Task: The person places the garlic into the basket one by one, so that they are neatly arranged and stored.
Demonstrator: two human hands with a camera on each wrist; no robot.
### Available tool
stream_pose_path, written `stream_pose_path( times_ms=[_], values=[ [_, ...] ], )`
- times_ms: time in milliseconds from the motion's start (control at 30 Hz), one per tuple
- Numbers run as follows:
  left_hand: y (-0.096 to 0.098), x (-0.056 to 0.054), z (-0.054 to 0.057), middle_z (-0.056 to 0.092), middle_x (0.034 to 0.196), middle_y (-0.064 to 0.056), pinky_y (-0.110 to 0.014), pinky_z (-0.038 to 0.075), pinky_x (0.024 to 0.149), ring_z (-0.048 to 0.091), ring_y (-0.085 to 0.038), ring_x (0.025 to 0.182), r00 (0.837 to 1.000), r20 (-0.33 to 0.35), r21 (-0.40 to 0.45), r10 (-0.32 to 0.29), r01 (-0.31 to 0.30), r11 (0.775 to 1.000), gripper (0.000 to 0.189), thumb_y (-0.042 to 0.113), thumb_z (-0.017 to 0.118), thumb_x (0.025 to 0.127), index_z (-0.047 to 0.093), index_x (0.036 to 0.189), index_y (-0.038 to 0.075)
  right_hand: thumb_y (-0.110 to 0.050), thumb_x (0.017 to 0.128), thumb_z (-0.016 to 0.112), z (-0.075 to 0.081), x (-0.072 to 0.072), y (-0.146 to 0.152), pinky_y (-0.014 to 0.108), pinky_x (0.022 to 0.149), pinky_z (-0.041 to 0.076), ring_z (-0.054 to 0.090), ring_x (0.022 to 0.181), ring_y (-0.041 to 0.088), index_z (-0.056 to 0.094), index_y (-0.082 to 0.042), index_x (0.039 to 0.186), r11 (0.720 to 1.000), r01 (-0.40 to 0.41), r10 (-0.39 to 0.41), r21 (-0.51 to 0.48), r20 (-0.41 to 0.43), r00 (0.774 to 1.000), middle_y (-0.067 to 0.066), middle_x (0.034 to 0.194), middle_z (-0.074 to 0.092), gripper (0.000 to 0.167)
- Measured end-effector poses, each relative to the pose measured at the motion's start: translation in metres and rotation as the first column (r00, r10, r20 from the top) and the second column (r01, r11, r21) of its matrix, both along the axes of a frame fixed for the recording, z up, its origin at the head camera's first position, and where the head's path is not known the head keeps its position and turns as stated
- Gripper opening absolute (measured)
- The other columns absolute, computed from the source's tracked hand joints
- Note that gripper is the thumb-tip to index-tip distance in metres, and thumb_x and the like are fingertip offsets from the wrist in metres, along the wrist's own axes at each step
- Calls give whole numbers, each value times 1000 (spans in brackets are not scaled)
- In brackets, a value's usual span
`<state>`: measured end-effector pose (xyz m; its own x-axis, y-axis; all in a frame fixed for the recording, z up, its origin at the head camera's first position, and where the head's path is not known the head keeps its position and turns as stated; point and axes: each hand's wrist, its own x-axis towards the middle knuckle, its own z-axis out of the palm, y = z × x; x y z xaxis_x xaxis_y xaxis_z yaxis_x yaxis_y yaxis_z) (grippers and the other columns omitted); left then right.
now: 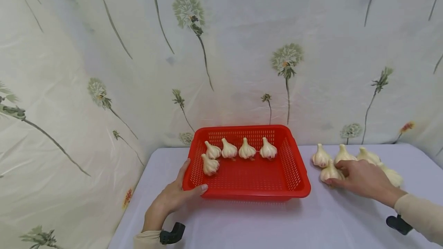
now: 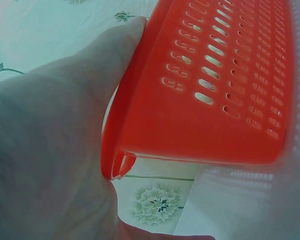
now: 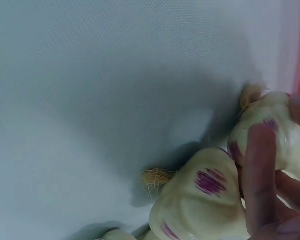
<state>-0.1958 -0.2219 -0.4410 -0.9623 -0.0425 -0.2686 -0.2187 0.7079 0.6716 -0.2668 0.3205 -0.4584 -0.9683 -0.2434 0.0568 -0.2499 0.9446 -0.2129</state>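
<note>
A red plastic basket with slotted walls stands on the table, holding several garlic bulbs in a back row and one bulb at its left side. My left hand grips the basket's front left corner, thumb over the rim and fingers along the left side. In the left wrist view it lies against the rim. To the right of the basket, my right hand pinches a garlic bulb between thumb and fingers. The right wrist view shows this bulb touching a neighbouring bulb.
More garlic bulbs are clustered behind and around my right hand, one partly hidden by it. A white cloth covers the table. Behind and to the left hangs a curtain printed with dandelions.
</note>
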Motion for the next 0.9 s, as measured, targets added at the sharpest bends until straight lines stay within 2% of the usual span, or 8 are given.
stream_pose_path(
  times_ms=[100, 167, 233, 433, 633, 767, 900],
  values=[
    [0, 0, 0, 59, 149, -18, -54, 61, 85, 64, -35, 116, 1000, 1, -9, 0, 0, 1000, 116, 78, 73, 78, 15, 170, 38, -59, 83, 84, -4, 0, -1, 29, 57, 44, 50, 65, 13, 74, 0, 115, 999, -37, 37, -10, 10, 999, -6, 69, 59, 67],
    [0, 0, 0, 59, 149, -18, -54, 61, 85, 64, -35, 116, 1000, 0, -15, -1, 1, 1000, 116, 79, 73, 78, 15, 170, 38, -58, 85, 84, -7, 0, -1, 26, 56, 37, 49, 63, 11, 73, -4, 114, 998, -55, 55, -24, 19, 998, -6, 66, 52, 63],
    [0, 1, 0, 59, 149, -18, -54, 61, 85, 64, -35, 115, 1000, -3, -14, -2, 2, 1000, 116, 79, 73, 78, 15, 170, 38, -57, 86, 82, -10, 0, 0, 25, 54, 35, 49, 60, 10, 72, -8, 112, 997, -69, 71, -35, 35, 997, -6, 65, 49, 57],
    [0, 1, -1, 59, 150, -17, -55, 61, 86, 64, -35, 118, 1000, -9, 3, -6, 6, 1000, 116, 76, 74, 79, 15, 170, 37, -59, 88, 80, -12, 0, 2, 25, 51, 38, 52, 57, 9, 70, -9, 114, 995, -74, 79, -60, 92, 993, -7, 65, 52, 58],
    [0, 2, -1, 58, 151, -18, -56, 61, 87, 64, -36, 119, 1000, -15, -5, -2, 2, 1000, 116, 77, 74, 78, 16, 170, 36, -61, 83, 83, -8, 0, 1, 24, 52, 36, 50, 61, 10, 74, -5, 119, 994, -79, 85, -77, 78, 993, -7, 64, 51, 68],
    [1, 1, -1, 58, 151, -18, -56, 61, 87, 64, -36, 119, 1000, -8, -3, 1, -1, 1000, 117, 78, 74, 78, 15, 170, 36, -64, 79, 86, -3, 0, 2, 23, 55, 40, 51, 67, 10, 75, -4, 121, 993, -85, 91, -80, 70, 993, -9, 69, 57, 75],
    [1, 1, 0, 57, 152, -18, -56, 61, 87, 63, -36, 120, 1000, -6, 2, 4, -4, 1000, 119, 79, 74, 77, 15, 170, 36, -62, 77, 88, 3, -1, 5, 24, 56, 46, 55, 70, 11, 76, -3, 119, 993, -70, 75, -97, 58, 995, -8, 72, 64, 73]
  ],
)
